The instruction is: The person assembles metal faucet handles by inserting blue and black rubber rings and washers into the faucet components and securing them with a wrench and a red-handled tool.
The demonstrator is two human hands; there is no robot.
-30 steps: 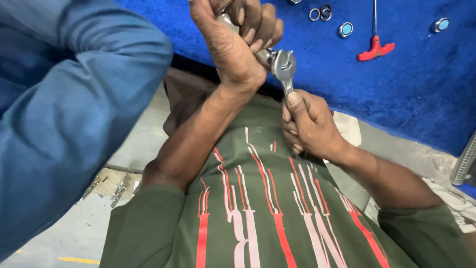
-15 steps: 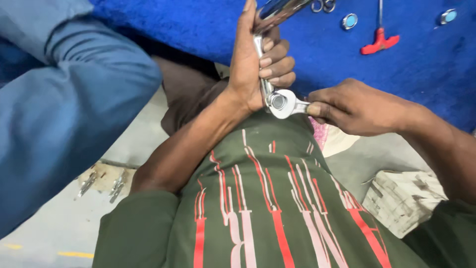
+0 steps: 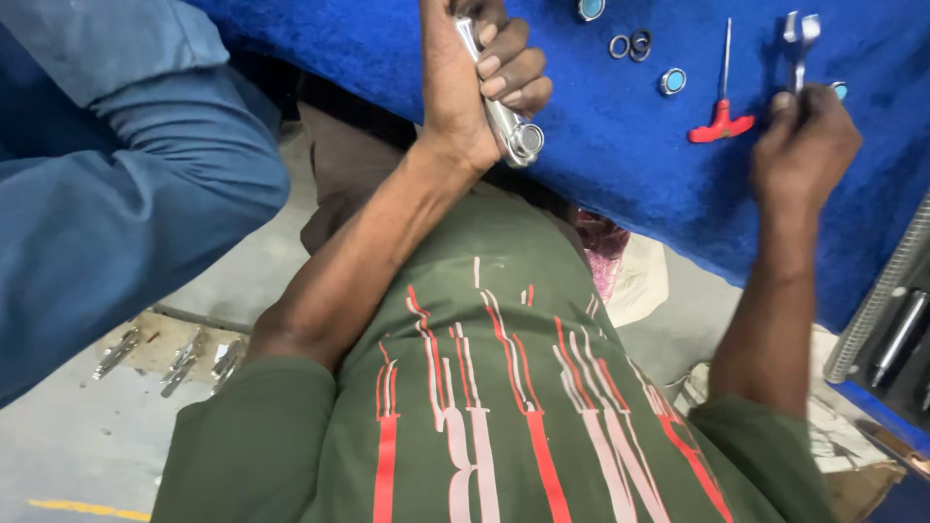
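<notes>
The right hand [image 3: 804,145] has left the shiny metal cylindrical part [image 3: 504,116] and swung out to the right, well apart from it, over the blue cloth-covered table [image 3: 620,174]. The silver open-ended wrench [image 3: 800,44] it held against that part half a second ago now lies at its fingertips, beside the red-handled T-shaped tool [image 3: 722,111]. The left hand [image 3: 475,82] alone grips the part.
</notes>
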